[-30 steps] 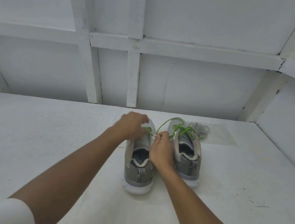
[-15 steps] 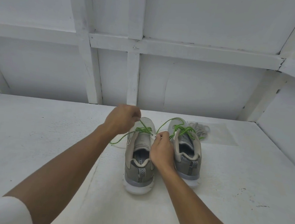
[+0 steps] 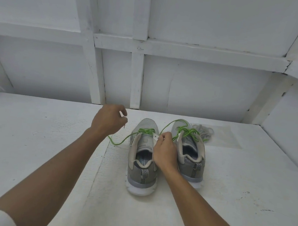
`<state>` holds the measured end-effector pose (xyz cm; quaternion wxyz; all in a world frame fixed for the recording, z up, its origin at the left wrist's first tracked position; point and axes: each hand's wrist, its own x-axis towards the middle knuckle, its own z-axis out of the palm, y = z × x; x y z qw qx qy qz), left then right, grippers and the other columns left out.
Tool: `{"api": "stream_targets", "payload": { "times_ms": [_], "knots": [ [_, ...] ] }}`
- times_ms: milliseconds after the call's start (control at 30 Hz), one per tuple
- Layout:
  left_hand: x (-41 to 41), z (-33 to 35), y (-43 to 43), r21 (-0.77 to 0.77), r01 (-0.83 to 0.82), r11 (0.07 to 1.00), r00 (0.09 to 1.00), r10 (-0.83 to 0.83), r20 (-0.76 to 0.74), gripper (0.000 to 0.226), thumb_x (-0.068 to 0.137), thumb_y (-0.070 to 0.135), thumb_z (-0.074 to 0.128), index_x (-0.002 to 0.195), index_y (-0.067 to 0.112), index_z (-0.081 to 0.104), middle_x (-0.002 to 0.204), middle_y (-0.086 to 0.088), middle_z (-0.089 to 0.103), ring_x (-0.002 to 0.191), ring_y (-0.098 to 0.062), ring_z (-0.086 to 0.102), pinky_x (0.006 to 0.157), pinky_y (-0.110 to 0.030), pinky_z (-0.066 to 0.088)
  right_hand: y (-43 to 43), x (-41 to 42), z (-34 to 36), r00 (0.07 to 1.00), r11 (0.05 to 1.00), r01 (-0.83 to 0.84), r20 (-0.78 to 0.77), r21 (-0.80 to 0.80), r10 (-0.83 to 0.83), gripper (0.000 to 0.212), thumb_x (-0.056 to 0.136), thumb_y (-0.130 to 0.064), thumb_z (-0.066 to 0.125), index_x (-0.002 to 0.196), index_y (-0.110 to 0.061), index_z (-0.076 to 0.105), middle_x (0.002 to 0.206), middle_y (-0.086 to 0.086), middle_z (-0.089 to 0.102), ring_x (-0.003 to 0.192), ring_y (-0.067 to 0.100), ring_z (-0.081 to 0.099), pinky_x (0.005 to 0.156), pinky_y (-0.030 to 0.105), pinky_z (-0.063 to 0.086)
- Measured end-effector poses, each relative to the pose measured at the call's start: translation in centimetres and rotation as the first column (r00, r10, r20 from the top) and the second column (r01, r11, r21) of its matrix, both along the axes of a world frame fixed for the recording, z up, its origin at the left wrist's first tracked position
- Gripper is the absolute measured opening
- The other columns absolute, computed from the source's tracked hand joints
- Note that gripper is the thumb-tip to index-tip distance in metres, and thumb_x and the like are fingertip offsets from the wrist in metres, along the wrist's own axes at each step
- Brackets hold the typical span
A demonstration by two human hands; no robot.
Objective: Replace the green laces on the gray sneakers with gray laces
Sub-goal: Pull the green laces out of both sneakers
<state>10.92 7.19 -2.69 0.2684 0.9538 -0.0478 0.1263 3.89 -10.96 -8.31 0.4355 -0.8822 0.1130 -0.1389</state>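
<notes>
Two gray sneakers stand heels toward me on the white surface, the left sneaker [image 3: 139, 173] beside the right sneaker [image 3: 193, 158]. Both carry green laces. My left hand [image 3: 108, 121] is raised to the left of the left sneaker's toe and pinches the end of its green lace [image 3: 118, 142], which sags in a loop down to the surface. My right hand [image 3: 164, 150] sits between the shoes and pinches the left sneaker's right eyelet flap. The right sneaker's green lace [image 3: 188, 131] is loose and tangled over its tongue. A pile of gray laces [image 3: 203, 132] lies behind the right sneaker.
The white surface [image 3: 51, 149] ends at a white panelled back wall [image 3: 192, 84], with a side wall [image 3: 291, 125] on the right. A flat clear sheet [image 3: 227, 137] lies under the gray laces.
My left hand has lifted away from the left sneaker's top, up and to the left, drawing the green lace out into a longer slack loop. My right hand stays on the eyelet flap.
</notes>
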Motion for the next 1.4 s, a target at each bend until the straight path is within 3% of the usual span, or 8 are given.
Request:
{"api": "stream_targets", "payload": {
  "times_ms": [200, 300, 400, 667, 867, 1067, 1267, 1400],
  "knots": [
    [-0.8, -2.9, -0.5, 0.115, 0.045, 0.992, 0.985, -0.025, -0.169, 0.008, 0.083, 0.026, 0.065, 0.086, 0.025, 0.073, 0.086, 0.001, 0.070, 0.073, -0.016, 0.064, 0.070, -0.029, 0.055, -0.1, 0.1, 0.2, 1.000, 1.000, -0.022, -0.015, -0.021, 0.022, 0.015, 0.103, -0.023, 0.031, 0.096, -0.014, 0.042, 0.091, 0.007, 0.054, 0.079, 0.025, 0.047, 0.065, 0.033, 0.031],
    [-0.8, -3.3, -0.1, 0.176, 0.137, 0.975, 0.949, -0.078, -0.305, 0.011, 0.084, 0.029, 0.065, 0.088, 0.028, 0.075, 0.093, 0.003, 0.073, 0.083, -0.016, 0.065, 0.077, -0.031, 0.056, -0.2, 0.0, 0.5, 0.999, 0.997, -0.046, -0.003, -0.057, 0.045, 0.014, 0.103, -0.021, 0.031, 0.095, -0.013, 0.041, 0.095, 0.010, 0.057, 0.080, 0.025, 0.045, 0.066, 0.032, 0.030],
    [-0.8, -3.0, 0.0, 0.155, 0.127, 0.980, 0.948, -0.073, -0.311, 0.018, 0.086, 0.025, 0.060, 0.094, 0.027, 0.075, 0.101, 0.002, 0.073, 0.091, -0.016, 0.065, 0.082, -0.032, 0.055, -0.3, -0.1, 0.8, 0.997, 0.987, -0.073, -0.015, -0.146, 0.071, 0.019, 0.103, -0.021, 0.030, 0.099, -0.010, 0.044, 0.101, 0.012, 0.059, 0.079, 0.024, 0.044, 0.066, 0.032, 0.030],
    [-2.9, -1.9, -4.0, -0.146, 0.121, 0.982, 0.970, -0.148, -0.193, 0.034, 0.095, 0.044, 0.051, 0.108, 0.020, 0.072, 0.095, 0.002, 0.068, 0.088, -0.014, 0.058, 0.077, -0.024, 0.043, 0.0, 0.5, 2.7, 0.984, 0.846, -0.176, -0.054, -0.503, 0.172, 0.026, 0.097, -0.016, 0.041, 0.121, -0.009, 0.044, 0.120, 0.010, 0.044, 0.098, 0.031, 0.053, 0.068, 0.034, 0.036],
    [-3.4, -3.8, -4.5, -0.240, 0.034, 0.970, 0.967, -0.093, -0.238, 0.032, 0.097, 0.030, 0.045, 0.121, 0.023, 0.066, 0.120, -0.004, 0.066, 0.104, -0.019, 0.059, 0.087, -0.027, 0.045, -0.2, 4.0, 4.9, 0.929, 0.761, -0.368, -0.175, -0.534, 0.326, 0.026, 0.087, -0.005, 0.052, 0.109, -0.013, 0.062, 0.118, 0.007, 0.051, 0.109, 0.027, 0.050, 0.084, 0.037, 0.047],
    [-3.5, -4.9, -4.9, -0.338, -0.040, 0.940, 0.972, -0.042, -0.232, 0.038, 0.099, 0.019, 0.034, 0.122, 0.014, 0.064, 0.122, -0.008, 0.064, 0.107, -0.023, 0.057, 0.092, -0.034, 0.046, 1.1, 6.1, 5.7, 0.852, 0.642, -0.522, -0.389, -0.562, 0.351, 0.029, 0.088, -0.011, 0.053, 0.110, -0.022, 0.069, 0.123, 0.004, 0.057, 0.117, 0.025, 0.049, 0.092, 0.034, 0.046],
    [-3.8, -5.9, -4.7, -0.547, -0.135, 0.826, 0.962, -0.022, -0.271, 0.038, 0.099, 0.015, 0.030, 0.111, 0.013, 0.066, 0.116, -0.009, 0.065, 0.105, -0.023, 0.058, 0.096, -0.042, 0.047, 2.4, 6.9, 4.5, 0.892, 0.562, -0.451, -0.351, -0.693, 0.284, 0.027, 0.088, -0.015, 0.054, 0.112, -0.019, 0.065, 0.122, 0.005, 0.058, 0.116, 0.027, 0.049, 0.091, 0.036, 0.041],
    [-4.0, -6.0, -4.8, -0.597, -0.149, 0.788, 0.967, -0.008, -0.253, 0.038, 0.100, 0.014, 0.031, 0.109, 0.011, 0.067, 0.112, -0.006, 0.065, 0.103, -0.021, 0.057, 0.091, -0.036, 0.046, 2.5, 7.1, 3.9, 0.905, 0.526, -0.425, -0.341, -0.737, 0.253, 0.028, 0.086, -0.013, 0.052, 0.111, -0.018, 0.064, 0.118, 0.005, 0.060, 0.115, 0.027, 0.048, 0.089, 0.036, 0.038]
  ]
}}
